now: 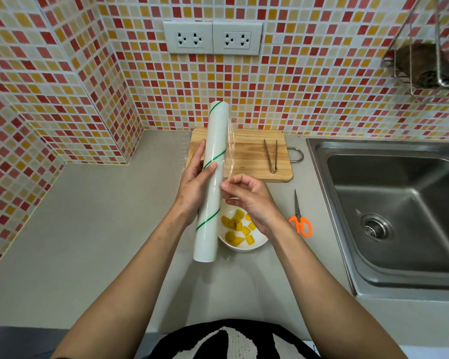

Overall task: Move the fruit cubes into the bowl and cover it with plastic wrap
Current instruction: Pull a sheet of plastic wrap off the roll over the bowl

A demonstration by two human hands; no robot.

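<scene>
No readable text, labels, numbers anywhere in view.

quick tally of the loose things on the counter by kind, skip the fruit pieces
plastic wrap roll: 1, held above the counter
bowl: 1
cutting board: 1
tongs: 1
scissors: 1
total: 5

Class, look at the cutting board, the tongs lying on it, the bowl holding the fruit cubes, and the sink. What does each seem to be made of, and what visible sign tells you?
Cutting board: wood, pale and matt, with visible grain and joined strips.
Tongs: probably metal, thin and grey.
Bowl: glossy white, ceramic or perhaps plastic; the look leaves it open.
Sink: likely stainless steel, brushed grey with soft reflections.
</scene>
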